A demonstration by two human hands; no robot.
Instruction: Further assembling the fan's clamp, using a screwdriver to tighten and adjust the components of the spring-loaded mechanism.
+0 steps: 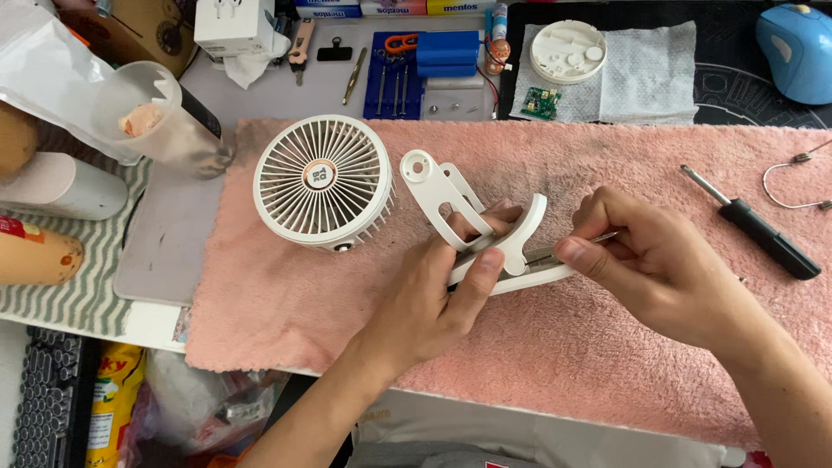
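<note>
Pink fleece towel covered the bench, with a grey mat at its left edge and clutter along the back. On the towel I noted a round white fan head, grille up, lying just left of the work. My left hand held the white clip bracket of the fan, thumb pressed on its upper face and fingers curled under and through its opening, so the part sat slightly raised off the towel. My right hand pinched a thin metal tool between thumb and forefinger, tip directed into the hinge area of the bracket; the remaining fingers were folded in. A black-handled screwdriver lay apart to the right, a bent wire spring beyond it. Judgement: the tool should be kept in line with the joint, the bracket braced firmly against the left thumb, and force kept light, since a slip could gouge the plastic or jab the holding fingers.
</note>
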